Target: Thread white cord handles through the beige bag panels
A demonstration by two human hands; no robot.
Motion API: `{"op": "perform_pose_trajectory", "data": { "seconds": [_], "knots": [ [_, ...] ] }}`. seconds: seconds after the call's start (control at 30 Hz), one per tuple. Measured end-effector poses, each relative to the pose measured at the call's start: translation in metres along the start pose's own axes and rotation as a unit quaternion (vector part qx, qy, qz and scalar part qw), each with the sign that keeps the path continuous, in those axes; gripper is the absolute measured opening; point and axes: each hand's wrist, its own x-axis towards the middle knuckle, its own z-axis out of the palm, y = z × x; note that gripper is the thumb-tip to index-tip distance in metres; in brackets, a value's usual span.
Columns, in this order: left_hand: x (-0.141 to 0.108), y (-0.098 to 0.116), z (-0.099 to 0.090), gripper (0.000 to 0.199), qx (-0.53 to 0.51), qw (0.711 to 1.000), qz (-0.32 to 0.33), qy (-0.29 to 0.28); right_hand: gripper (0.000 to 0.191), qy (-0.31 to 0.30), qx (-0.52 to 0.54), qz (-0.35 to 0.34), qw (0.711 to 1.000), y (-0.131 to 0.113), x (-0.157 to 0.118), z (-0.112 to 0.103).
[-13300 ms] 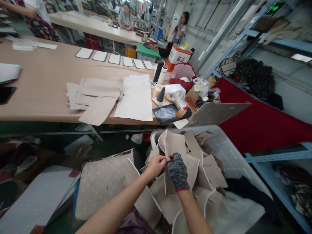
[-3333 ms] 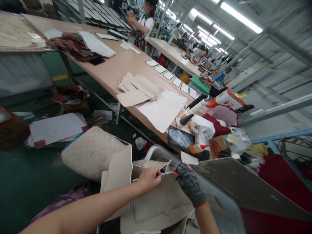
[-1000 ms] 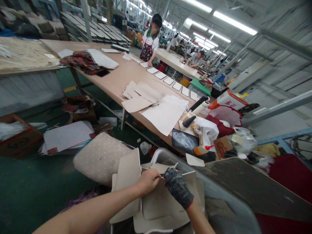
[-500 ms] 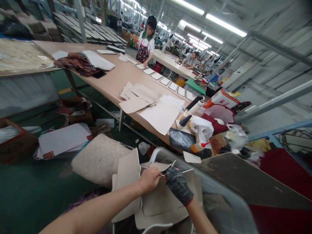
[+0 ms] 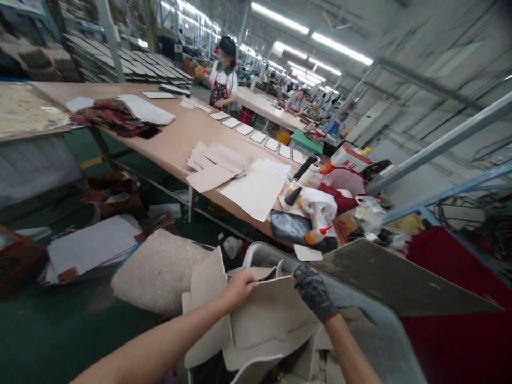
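Observation:
A beige sheet of leather-like material (image 5: 272, 309) stands up between my two hands, its pale edge on top. My bare left hand (image 5: 240, 289) pinches this edge at its left end. At the right end my right hand (image 5: 314, 290), in a dark grey knitted glove, grips the same edge. Several similar beige pieces (image 5: 206, 301) lean around it in a translucent grey plastic tub (image 5: 378, 325). The lower part of the held sheet runs down among the other pieces.
Beyond the tub stands a long table (image 5: 172, 144) with beige pieces (image 5: 212, 178), white sheets (image 5: 256, 189) and a glue bottle (image 5: 318, 234). A dotted cushion (image 5: 160, 272) lies left of the tub; a dark board (image 5: 400, 277) lies right. A co-worker (image 5: 223, 80) stands across the table.
My hands have moved apart along the sheet's top edge, the right one going rightward. The sheet now stands stretched between them. The whole view has shifted slightly.

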Motion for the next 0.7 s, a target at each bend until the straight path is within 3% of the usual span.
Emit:
{"op": "perform_pose_trajectory", "data": {
  "seconds": [0.07, 0.2, 0.3, 0.5, 0.6, 0.7],
  "knots": [
    [-0.003, -0.003, -0.001, 0.022, 0.002, 1.0, -0.009, -0.007, 0.021, 0.017, 0.013, 0.008, 1.0, -0.003, -0.005, 0.003],
    [-0.011, 0.0, 0.001, 0.022, 0.063, 0.997, 0.043, 0.009, 0.023, 0.026, 0.009, 0.053, 0.998, -0.013, -0.01, 0.009],
    [-0.015, 0.002, -0.003, 0.023, 0.101, 0.993, 0.054, -0.011, 0.026, 0.028, 0.005, 0.079, 0.997, -0.018, -0.01, 0.009],
    [-0.028, -0.027, -0.043, 0.035, 0.185, 0.98, 0.066, -0.016, 0.031, -0.003, -0.008, 0.088, 0.996, -0.035, -0.023, 0.001],
    [-0.035, -0.05, -0.061, 0.043, 0.218, 0.972, 0.082, -0.043, 0.032, 0.031, -0.024, 0.117, 0.992, -0.06, -0.03, 0.004],
    [-0.037, -0.067, -0.068, 0.05, 0.246, 0.962, 0.107, -0.05, 0.036, 0.067, 0.05, 0.166, 0.983, -0.104, -0.029, 0.011]
  ]
}}
